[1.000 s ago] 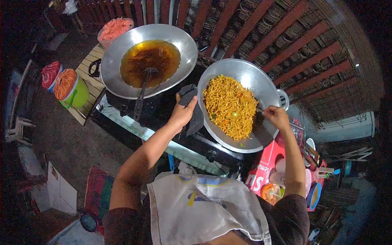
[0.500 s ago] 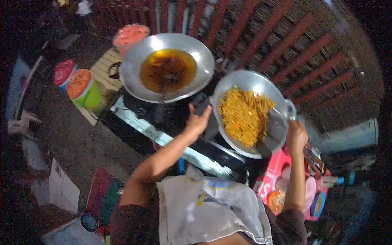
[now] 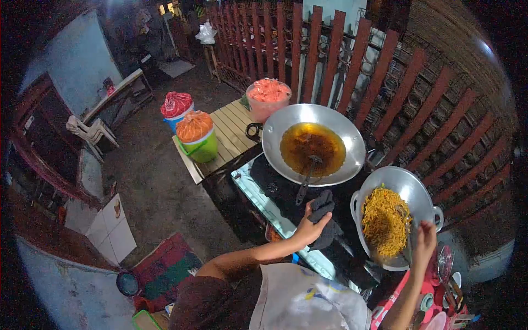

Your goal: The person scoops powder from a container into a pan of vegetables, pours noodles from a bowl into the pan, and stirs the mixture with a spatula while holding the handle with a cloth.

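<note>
My left hand (image 3: 312, 226) is closed around a folded dark cloth (image 3: 322, 212), beside the right wok's left handle. Yellow-brown noodles (image 3: 382, 223) lie in that metal wok (image 3: 412, 190). A metal cooking utensil (image 3: 404, 212) rests partly in the noodles, its end hidden. My right hand (image 3: 425, 242) is closed at the wok's right side, near the loop handle (image 3: 438, 218), and appears to grip the utensil's handle. To the left, a larger wok (image 3: 350, 132) holds brown oil (image 3: 313, 148), with a dark-handled ladle or spatula (image 3: 303, 190) leaning in it.
Both woks sit on a black stove (image 3: 264, 187). On a slatted table (image 3: 228, 129) stand a green bucket (image 3: 203, 148), a red-topped tub (image 3: 177, 107) and a pink tub (image 3: 269, 99). A brown picket fence (image 3: 352, 66) runs behind. Dishes crowd a red surface (image 3: 393, 300) at lower right.
The camera view has swung left, so the woks appear farther right and lower. The dark cloth stays in my left hand. My right hand remains at the noodle wok's right side.
</note>
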Demonstrator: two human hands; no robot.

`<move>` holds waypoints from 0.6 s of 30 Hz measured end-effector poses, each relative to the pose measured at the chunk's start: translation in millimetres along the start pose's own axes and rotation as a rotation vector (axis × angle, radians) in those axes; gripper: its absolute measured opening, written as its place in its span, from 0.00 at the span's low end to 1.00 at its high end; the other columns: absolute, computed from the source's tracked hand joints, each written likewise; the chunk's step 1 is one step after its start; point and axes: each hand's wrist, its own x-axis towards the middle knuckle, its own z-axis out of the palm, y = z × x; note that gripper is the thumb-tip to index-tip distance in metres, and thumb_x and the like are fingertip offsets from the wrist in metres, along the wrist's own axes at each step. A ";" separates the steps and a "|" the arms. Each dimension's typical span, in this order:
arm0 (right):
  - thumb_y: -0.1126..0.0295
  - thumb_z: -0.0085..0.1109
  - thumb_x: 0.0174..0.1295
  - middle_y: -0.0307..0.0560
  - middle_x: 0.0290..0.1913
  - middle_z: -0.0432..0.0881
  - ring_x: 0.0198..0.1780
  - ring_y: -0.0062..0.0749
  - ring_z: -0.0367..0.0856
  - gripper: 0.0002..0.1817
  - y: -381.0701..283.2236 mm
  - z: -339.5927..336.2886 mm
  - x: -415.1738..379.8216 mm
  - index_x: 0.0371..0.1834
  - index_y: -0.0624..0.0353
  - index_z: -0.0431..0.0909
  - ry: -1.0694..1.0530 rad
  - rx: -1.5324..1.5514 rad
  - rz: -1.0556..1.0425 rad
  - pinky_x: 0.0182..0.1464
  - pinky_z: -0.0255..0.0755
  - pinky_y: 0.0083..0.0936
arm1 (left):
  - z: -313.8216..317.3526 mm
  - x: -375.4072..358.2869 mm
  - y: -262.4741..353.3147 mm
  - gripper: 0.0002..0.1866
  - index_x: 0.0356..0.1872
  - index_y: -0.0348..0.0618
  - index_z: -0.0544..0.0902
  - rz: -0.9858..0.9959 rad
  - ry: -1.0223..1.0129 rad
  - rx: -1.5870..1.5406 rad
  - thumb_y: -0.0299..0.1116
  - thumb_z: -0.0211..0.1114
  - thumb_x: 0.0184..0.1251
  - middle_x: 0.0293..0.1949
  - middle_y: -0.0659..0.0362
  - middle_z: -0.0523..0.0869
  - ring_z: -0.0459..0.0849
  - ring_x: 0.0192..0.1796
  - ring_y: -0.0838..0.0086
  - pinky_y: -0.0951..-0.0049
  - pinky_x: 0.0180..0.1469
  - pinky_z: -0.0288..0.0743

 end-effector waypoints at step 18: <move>0.68 0.51 0.63 0.49 0.31 0.67 0.21 0.27 0.63 0.11 -364.0 97.0 -124.7 0.46 0.54 0.62 -0.050 -0.473 -0.352 0.29 0.69 0.36 | -20.9 -36.8 51.0 0.26 0.60 0.43 0.59 -0.136 -0.104 -0.227 0.31 0.58 0.63 0.50 0.60 0.73 0.71 0.51 0.77 0.76 0.55 0.64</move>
